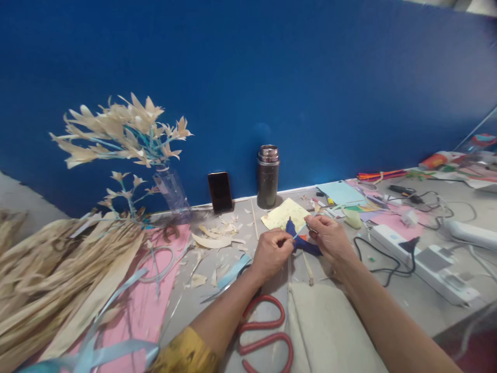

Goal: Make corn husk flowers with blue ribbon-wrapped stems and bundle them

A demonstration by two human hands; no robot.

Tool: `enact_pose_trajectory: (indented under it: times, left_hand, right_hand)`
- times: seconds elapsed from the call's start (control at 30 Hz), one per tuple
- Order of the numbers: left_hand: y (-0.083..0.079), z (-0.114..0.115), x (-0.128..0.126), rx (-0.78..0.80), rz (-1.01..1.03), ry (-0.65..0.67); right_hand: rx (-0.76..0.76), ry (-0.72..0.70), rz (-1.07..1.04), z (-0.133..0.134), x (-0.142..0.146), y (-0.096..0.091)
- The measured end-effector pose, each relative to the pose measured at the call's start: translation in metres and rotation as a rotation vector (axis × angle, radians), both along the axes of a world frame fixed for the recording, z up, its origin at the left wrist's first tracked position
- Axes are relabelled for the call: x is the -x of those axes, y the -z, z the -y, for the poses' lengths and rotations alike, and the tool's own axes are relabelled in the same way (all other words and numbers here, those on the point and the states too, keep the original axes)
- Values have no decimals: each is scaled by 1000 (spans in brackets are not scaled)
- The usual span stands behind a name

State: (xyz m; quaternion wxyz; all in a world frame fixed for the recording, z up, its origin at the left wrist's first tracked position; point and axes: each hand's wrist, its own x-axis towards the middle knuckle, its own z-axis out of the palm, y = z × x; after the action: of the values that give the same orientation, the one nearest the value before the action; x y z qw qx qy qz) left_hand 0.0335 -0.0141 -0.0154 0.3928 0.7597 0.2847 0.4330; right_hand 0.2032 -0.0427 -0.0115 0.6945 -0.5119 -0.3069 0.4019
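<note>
My left hand point(273, 251) is closed in a pinch on a thin light-blue strip point(298, 232), which looks like narrow ribbon or paper. The strip slants up toward my right hand point(328, 237), whose thumb and fingers are pinched together at its other end. Just behind and below the strip, a dark-blue glue gun point(309, 247) lies on the table. A pale yellow sheet point(285, 213) with spots on it is beyond my hands. Red-handled scissors point(266, 325) rest beside my left forearm, and my arm partly covers other scissors point(212, 297).
Dried husks point(58, 280) pile up at left beside a pink sheet point(135, 321). Pale flowers stand in a clear bottle point(171, 189). A phone point(220, 192) and a steel flask point(267, 178) stand by the wall. A white power strip point(425, 264) with cables lies right.
</note>
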Motion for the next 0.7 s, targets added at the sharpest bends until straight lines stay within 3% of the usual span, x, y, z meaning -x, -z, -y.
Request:
enact_pose_trajectory:
  times: [0.27, 0.53, 0.7]
  left_hand:
    - [3, 0, 2, -135, -65, 29]
    - [5, 0, 1, 32, -45, 82]
    - [-10, -7, 6, 71, 15, 64]
  right_hand:
    - [14, 94, 145, 1, 2, 0]
    - [20, 162, 292, 9, 6, -12]
    - [43, 116, 277, 13, 13, -18]
